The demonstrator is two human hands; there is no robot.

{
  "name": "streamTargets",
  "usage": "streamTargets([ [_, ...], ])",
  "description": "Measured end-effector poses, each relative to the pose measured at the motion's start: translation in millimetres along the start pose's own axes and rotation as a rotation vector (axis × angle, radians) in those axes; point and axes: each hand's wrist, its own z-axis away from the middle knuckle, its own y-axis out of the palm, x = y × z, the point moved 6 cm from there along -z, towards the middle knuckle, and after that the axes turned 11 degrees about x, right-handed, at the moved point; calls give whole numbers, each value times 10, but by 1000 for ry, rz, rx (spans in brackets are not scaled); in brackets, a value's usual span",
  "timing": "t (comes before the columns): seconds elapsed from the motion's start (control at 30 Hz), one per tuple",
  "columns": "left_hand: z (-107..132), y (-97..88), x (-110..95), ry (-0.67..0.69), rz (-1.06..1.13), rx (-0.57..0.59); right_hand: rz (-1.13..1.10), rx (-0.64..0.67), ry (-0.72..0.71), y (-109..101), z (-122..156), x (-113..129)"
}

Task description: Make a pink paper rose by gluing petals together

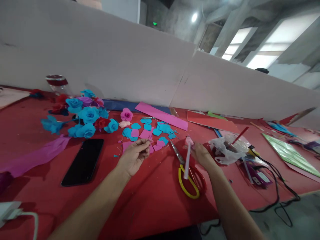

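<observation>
1. Between the thumb and forefinger of the left hand (135, 156), a narrow magenta paper piece (151, 133) is pinched above the middle of the red table (150, 203); its lower end is hidden.
2. By the right hand (202, 155), a pale pink tape roll (189, 140) is held, its loose pale strip (187, 163) hanging downward; most of the fingers cannot be seen.
3. As done may be judged the bunch of crepe-paper flowers (89, 115) toward the far left corner, with 1 magenta flower (126, 114) set just beside it.
4. Apparently still unassembled are the blue petals (163, 127) and magenta paper squares (135, 132), scattered between the hands and the far edge, where a long magenta strip (161, 116) is laid.
5. The hanging strip is crossed over the scissors (177, 154), which could catch it.
6. Leftward, a black smartphone (82, 163) is laid; toward the right edge, space is taken by a plastic bag (226, 151), a purple box (258, 175) and a green foil sheet (293, 153).
</observation>
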Motion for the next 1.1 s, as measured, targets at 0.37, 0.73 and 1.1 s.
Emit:
streamTargets([
  [0.37,-1,-33,-45,79,125,-50,-257,55,-327,134,364,1414],
  [0.73,-21,-19,103,21,36,-43,-780,135,-304,568,366,1639],
  [1.1,-2,-84,-122,157,-274,-137,-637,135,-317,501,401,1611],
])
